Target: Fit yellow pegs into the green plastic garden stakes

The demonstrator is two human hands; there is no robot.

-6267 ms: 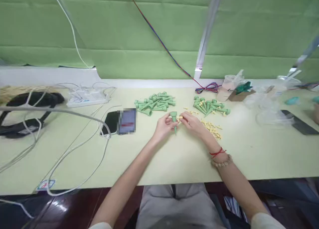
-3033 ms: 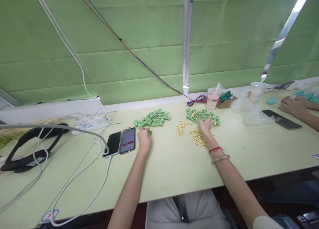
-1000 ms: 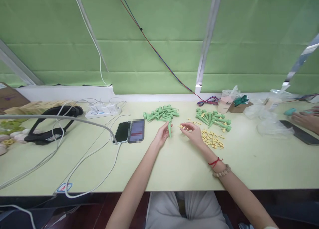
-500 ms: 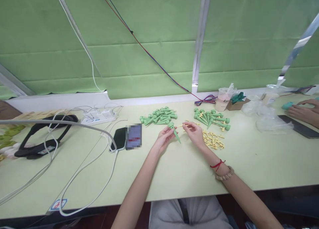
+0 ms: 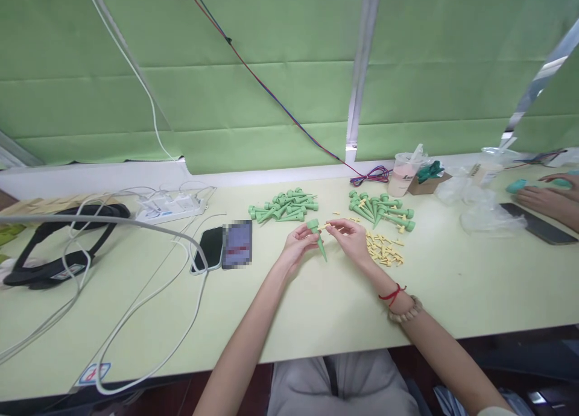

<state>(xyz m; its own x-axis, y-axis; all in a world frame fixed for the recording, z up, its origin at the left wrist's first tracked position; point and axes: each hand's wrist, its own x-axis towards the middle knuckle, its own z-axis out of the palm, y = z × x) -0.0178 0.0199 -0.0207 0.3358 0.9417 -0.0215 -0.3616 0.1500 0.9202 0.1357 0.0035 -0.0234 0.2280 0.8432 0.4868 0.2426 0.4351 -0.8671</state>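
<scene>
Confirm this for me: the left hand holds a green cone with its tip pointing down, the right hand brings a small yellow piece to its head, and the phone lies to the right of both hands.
Wrong on the phone. In the head view the phone lies to the left of both hands, not the right. The rest stands: the left hand holds the green cone tip down, and the right hand brings a small yellow piece to its head.

Green cone-shaped plastic spike (image 5: 318, 237), wide collared end up, tip slanting down and toward the viewer, held above the table. Small yellow plastic pin (image 5: 325, 226), level, its end at the spike's collar, just right of it.
</scene>
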